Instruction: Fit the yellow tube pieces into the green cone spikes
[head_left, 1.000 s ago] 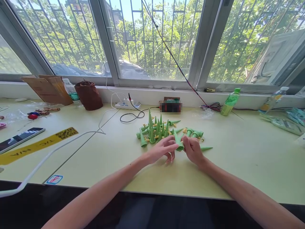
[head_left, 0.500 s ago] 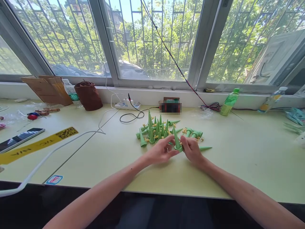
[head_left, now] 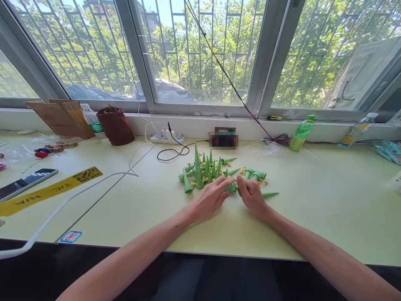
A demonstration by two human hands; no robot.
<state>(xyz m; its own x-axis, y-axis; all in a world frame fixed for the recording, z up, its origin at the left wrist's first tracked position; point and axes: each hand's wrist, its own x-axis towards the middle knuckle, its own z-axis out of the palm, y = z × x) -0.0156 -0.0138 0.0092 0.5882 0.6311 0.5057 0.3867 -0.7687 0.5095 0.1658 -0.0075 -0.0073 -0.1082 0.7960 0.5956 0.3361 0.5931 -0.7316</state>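
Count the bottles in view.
3: a clear bottle between the cardboard box and the brown bag; a green bottle right of centre, by the coiled cables; another bottle at far right. More may be hidden.

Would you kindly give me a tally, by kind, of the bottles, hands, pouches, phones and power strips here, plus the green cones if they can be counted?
Bottles: 3
Hands: 2
Brown pouch: 1
Phone: 1
Power strip: 1
Green cones: too overlapped and partly hidden to count
Total without the cones: 8
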